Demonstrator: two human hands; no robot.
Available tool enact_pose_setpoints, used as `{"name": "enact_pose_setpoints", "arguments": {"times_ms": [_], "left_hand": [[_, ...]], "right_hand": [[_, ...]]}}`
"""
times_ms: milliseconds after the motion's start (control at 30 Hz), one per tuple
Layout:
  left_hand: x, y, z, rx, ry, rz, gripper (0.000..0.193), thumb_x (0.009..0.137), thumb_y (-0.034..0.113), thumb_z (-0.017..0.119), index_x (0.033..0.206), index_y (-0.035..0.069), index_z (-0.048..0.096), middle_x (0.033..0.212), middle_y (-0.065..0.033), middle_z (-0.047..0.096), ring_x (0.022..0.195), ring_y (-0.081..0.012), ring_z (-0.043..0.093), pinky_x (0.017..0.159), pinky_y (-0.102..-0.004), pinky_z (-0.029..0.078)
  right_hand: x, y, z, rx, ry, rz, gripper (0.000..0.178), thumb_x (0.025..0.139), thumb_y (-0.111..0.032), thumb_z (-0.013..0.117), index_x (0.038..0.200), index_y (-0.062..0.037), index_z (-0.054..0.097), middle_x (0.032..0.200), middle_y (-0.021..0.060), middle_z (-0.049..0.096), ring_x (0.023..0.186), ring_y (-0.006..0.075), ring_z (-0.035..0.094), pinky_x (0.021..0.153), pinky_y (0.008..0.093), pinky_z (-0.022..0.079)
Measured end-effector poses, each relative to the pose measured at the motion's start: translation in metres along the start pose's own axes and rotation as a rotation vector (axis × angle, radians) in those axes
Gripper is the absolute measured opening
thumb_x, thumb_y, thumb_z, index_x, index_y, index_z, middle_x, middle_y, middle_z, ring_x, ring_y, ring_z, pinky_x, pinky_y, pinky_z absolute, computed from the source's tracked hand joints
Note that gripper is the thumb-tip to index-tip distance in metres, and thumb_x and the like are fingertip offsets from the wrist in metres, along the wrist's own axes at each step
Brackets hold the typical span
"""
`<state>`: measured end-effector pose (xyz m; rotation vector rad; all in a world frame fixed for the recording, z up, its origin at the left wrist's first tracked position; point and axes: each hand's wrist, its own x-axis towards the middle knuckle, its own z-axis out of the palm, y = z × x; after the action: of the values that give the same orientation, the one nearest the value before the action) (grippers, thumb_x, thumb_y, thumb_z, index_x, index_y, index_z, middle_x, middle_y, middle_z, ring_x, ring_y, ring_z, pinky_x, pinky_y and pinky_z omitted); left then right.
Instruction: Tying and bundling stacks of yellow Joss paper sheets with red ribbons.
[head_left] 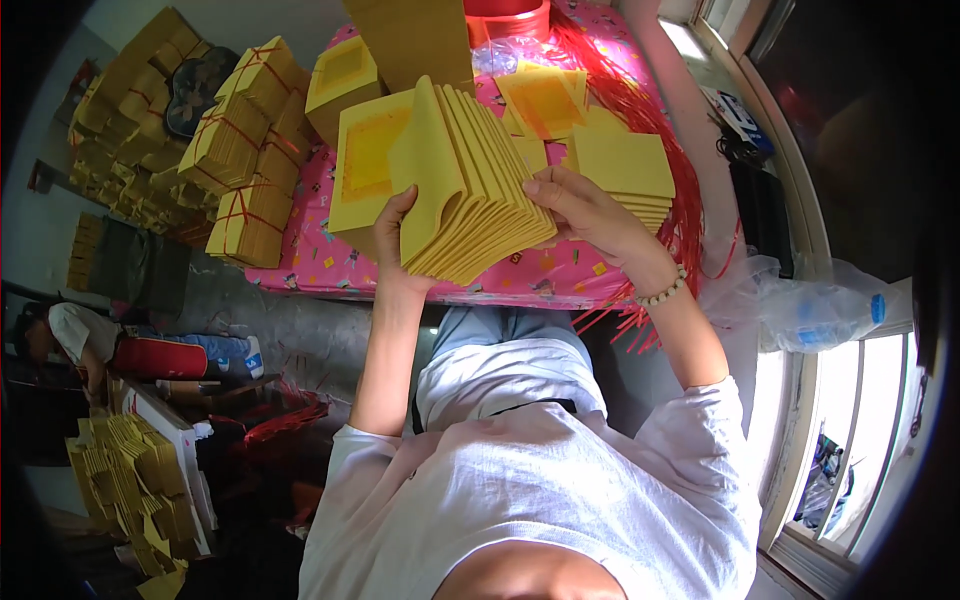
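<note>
Above the near edge of the table, both my hands hold a thick stack of yellow paper sheets, fanned into several folded layers. My left hand is closed round the stack's lower left side, thumb on top. At the right edge my right hand pinches the layers between thumb and fingers; a beaded bracelet circles that wrist. Just behind the held sheets sits a yellow paper block with a darker square print. To the right is a smaller layered pile of yellow paper, and beyond it lie loose printed yellow sheets.
A pink patterned cloth covers the table. Tied yellow bundles stand on its left. Red strings hang along the right edge; a red basin is at the back. A bagged plastic bottle lies right. Another person works at lower left.
</note>
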<state>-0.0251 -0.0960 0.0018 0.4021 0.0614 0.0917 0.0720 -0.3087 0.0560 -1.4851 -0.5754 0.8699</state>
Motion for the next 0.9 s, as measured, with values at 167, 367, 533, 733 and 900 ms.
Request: {"name": "enact_pose_setpoints", "arguments": {"times_ms": [167,367,533,733,900], "left_hand": [[0.006,-0.010,-0.003,-0.007,0.035,-0.046,0.039,0.087,0.024,0.053,0.118,-0.001,0.055,0.110,-0.0149,0.064,0.099,-0.0280,0.063,0.088,-0.0408,0.051],[0.012,-0.018,0.003,-0.017,0.029,-0.067,0.041,0.087,0.022,0.054,0.119,-0.002,0.054,0.113,-0.0161,0.062,0.101,-0.0287,0.062,0.089,-0.0407,0.050],[0.017,-0.025,0.000,-0.018,0.021,-0.118,0.043,0.086,0.021,0.055,0.122,-0.002,0.052,0.114,-0.0165,0.061,0.103,-0.0294,0.061,0.090,-0.0406,0.049],[0.029,-0.029,0.011,0.144,0.088,-0.098,0.043,0.084,0.019,0.057,0.122,-0.002,0.052,0.115,-0.0153,0.061,0.104,-0.0279,0.061,0.090,-0.0392,0.050],[0.046,-0.041,0.064,0.335,0.143,-0.033,0.047,0.079,0.017,0.066,0.120,0.000,0.052,0.113,-0.0128,0.060,0.104,-0.0244,0.060,0.089,-0.0360,0.050]], "right_hand": [[-0.008,-0.001,-0.002,0.010,0.072,0.029,0.042,0.093,-0.046,0.052,0.103,-0.0058,0.054,0.086,0.0018,0.057,0.080,0.0085,0.059,0.068,0.0262,0.053],[-0.008,0.011,-0.012,-0.131,0.142,0.054,0.046,0.092,-0.051,0.052,0.100,-0.0061,0.054,0.085,0.0020,0.056,0.078,0.0100,0.058,0.068,0.0272,0.051],[-0.010,0.018,-0.017,-0.075,0.158,0.088,0.049,0.092,-0.053,0.049,0.104,-0.0060,0.055,0.092,0.0049,0.059,0.083,0.0127,0.059,0.071,0.0272,0.049],[0.000,0.019,-0.040,-0.119,0.035,0.170,0.076,0.086,-0.068,0.041,0.126,-0.0044,0.049,0.108,0.0106,0.057,0.096,0.0192,0.059,0.075,0.0356,0.054],[0.012,-0.011,-0.076,-0.177,0.115,0.032,0.074,0.088,-0.069,0.037,0.133,-0.0114,0.046,0.115,0.0101,0.057,0.101,0.0202,0.059,0.077,0.0347,0.052]]}}
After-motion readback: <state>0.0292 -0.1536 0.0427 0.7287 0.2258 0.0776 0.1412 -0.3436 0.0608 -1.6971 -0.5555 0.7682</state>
